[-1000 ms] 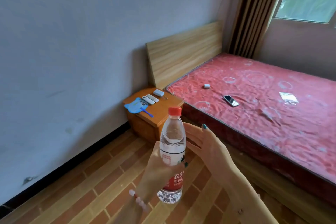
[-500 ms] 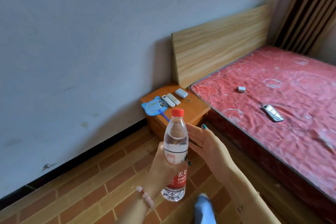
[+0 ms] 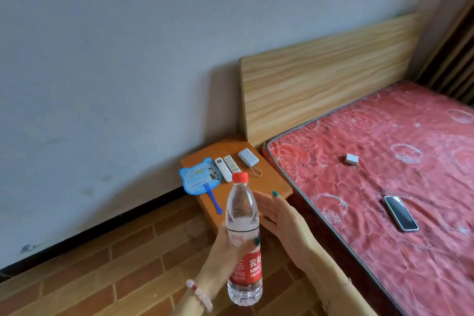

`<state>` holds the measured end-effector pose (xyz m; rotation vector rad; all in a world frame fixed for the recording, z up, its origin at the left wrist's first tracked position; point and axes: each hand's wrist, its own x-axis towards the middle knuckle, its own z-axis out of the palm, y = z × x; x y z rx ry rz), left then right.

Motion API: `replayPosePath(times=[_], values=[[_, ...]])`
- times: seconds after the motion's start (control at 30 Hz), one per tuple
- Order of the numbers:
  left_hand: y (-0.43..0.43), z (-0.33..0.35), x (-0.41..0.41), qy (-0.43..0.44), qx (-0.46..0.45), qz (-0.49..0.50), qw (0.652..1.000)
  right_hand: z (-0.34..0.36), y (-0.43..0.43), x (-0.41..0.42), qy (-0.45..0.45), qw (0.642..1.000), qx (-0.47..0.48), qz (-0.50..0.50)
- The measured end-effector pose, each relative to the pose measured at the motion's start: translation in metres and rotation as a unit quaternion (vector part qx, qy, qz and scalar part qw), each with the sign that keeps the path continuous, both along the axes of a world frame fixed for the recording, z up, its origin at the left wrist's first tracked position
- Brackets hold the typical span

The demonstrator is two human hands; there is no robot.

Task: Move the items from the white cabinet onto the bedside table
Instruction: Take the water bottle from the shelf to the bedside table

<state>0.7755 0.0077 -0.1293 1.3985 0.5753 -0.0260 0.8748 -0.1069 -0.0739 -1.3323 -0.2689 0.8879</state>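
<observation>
My left hand (image 3: 225, 256) grips a clear water bottle (image 3: 243, 238) with a red cap and red label, held upright in front of me. Just right of the bottle, my right hand (image 3: 282, 220) is flat with fingers apart and holds nothing. Beyond them stands the orange wooden bedside table (image 3: 269, 182). On it lie a blue cat-shaped fan (image 3: 200, 178), two white remotes (image 3: 227, 168) and a white power bank (image 3: 248, 158). The white cabinet is out of view.
A bed with a red mattress (image 3: 384, 187) and a wooden headboard (image 3: 325, 84) fills the right side. A phone (image 3: 401, 213) and a small white box (image 3: 351, 159) lie on the mattress. A grey wall stands at the left, above a brick-patterned floor (image 3: 102, 277).
The view has turned left and come closer to the bedside table, which now looks larger. The bottle stays in my left hand, my right hand still beside it.
</observation>
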Motion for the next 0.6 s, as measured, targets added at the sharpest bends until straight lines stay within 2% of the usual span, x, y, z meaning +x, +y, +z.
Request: replayPosePath(times=[0.33, 0.6], values=[[0.039, -0.038, 0.066, 0.028, -0.027, 0.066, 0.997, -0.043, 0.059, 0.082, 0.029, 0.997, -0.057, 0.046], [0.124, -0.068, 0.148, 0.065, 0.001, 0.110, 0.992, -0.071, 0.153, 0.168, 0.035, 0.992, -0.086, 0.082]])
